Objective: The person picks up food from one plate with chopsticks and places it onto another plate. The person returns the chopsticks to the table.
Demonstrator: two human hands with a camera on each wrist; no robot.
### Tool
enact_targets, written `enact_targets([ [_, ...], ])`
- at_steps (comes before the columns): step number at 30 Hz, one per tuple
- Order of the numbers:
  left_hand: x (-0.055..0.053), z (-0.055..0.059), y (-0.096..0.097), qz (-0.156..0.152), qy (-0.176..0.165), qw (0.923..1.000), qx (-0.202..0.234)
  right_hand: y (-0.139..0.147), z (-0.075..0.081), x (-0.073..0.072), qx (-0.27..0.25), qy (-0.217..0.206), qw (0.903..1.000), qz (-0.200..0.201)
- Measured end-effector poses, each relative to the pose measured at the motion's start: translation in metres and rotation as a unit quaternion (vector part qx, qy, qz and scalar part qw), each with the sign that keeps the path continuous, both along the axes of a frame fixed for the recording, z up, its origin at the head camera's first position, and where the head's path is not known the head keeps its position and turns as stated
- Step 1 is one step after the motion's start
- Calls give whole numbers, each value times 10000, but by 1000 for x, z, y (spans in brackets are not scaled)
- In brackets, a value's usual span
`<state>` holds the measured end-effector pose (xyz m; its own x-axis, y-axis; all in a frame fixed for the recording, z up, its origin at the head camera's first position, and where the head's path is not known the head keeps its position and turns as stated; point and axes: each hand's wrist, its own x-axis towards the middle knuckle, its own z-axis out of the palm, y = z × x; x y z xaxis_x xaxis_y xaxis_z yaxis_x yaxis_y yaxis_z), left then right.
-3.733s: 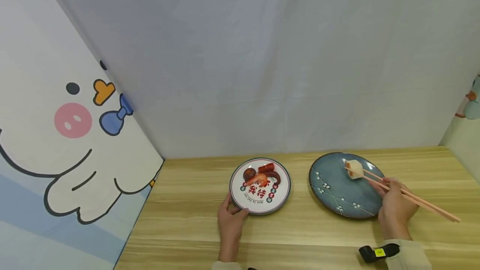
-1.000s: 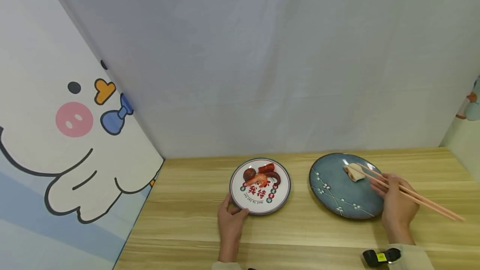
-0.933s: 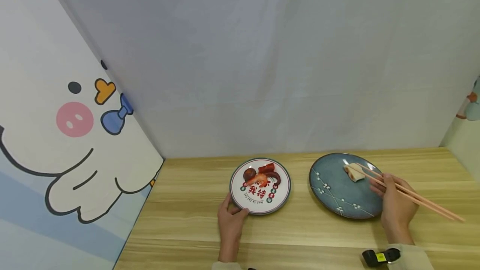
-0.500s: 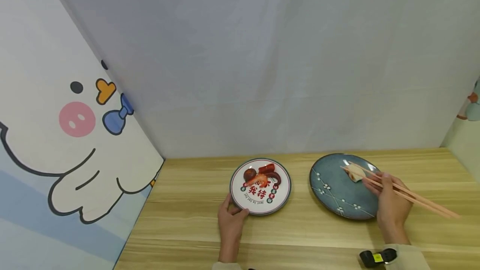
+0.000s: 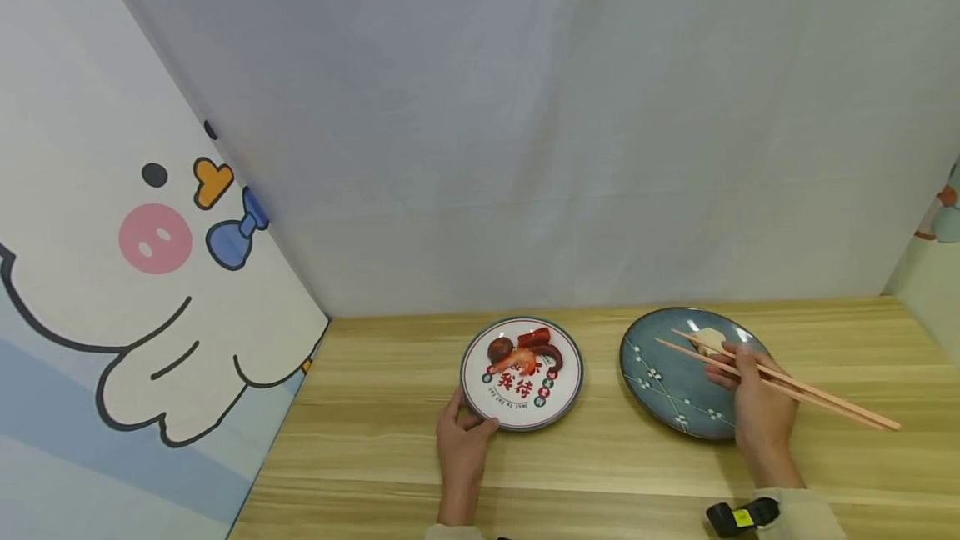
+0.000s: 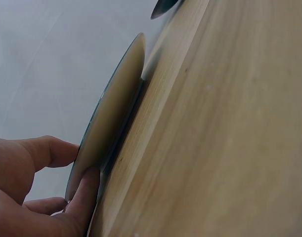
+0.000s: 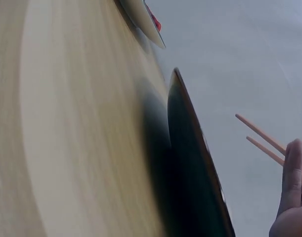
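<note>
A panel [image 5: 90, 315] printed with a white cartoon animal is placed at far left, beside the wood-grain table [image 5: 360, 407]; the rear is bounded by a pale cloth backdrop [image 5: 600, 148]. The near-left rim of a small white plate [image 5: 517, 417] is pinched between thumb and fingers of the left hand [image 5: 461, 447]. On this plate are grouped a brown ball [image 5: 499, 348], a shrimp [image 5: 517, 360], a red block [image 5: 534, 337] and a curled tentacle [image 5: 554, 354]. To the right, well apart, is set a blue plate [image 5: 671, 386] painted with white blossom. Toward its far side a pale piece of food [image 5: 707, 339] is partly hidden by chopsticks [image 5: 847, 405], whose tips are spread and extended leftward past it; contact cannot be told. The chopsticks are gripped by the right hand [image 5: 761, 415], by which the plate's right part is covered. A black device [image 5: 742, 517] is worn at that wrist.
</note>
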<state>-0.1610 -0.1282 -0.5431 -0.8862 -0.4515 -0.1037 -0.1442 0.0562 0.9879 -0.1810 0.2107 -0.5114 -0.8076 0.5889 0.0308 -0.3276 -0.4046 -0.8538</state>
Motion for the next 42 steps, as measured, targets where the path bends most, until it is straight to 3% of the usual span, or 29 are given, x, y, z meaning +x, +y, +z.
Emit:
enact_targets([
  [9, 0, 1, 0, -1, -25, 10000, 3, -19, 2, 0, 747, -287, 9957, 463],
  [14, 1, 2, 0, -28, -64, 10000, -10, -28, 3, 0, 1308, -467, 9870, 803],
  [24, 1, 1, 0, -10, -66, 10000, -36, -48, -2, -2, 1798, -464, 9725, 1407],
  [30, 1, 2, 0, 17, -51, 10000, 22, -60, -1, -3, 2233, -716, 9587, 1608],
  [42, 1, 2, 0, 0, -57, 10000, -35, -78, 0, -7, 2262, -781, 9546, 1774],
])
